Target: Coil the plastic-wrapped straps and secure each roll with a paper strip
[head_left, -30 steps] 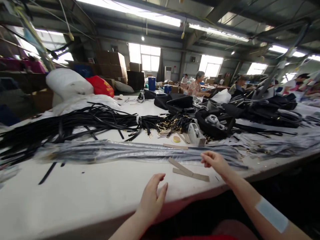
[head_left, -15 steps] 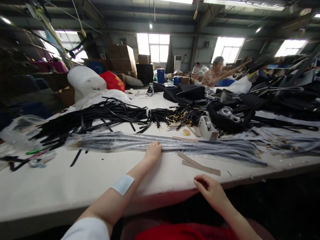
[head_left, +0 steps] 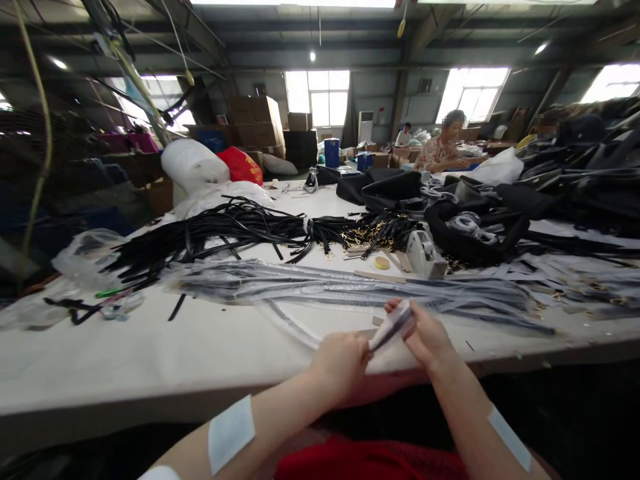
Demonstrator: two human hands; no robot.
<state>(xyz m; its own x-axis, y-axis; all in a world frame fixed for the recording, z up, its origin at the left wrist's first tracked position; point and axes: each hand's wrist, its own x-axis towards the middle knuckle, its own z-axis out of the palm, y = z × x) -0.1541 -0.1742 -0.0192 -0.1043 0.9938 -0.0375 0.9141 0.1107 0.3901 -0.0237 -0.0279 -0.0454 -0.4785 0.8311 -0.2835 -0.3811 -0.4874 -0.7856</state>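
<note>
Faces a white table bearing a bundle of plastic-wrapped straps, laid roughly parallel to the near edge. Just inside that edge, has left hand and right hand closed on a sleeved strap, slanting between them above the surface.

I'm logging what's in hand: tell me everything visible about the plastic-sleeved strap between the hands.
The plastic-sleeved strap looks dark inside cloudy, translucent plastic. It slants up from the left hand to the right hand, held by both, above the white table. A pale length, apparently its continuation, trails leftward.
</note>
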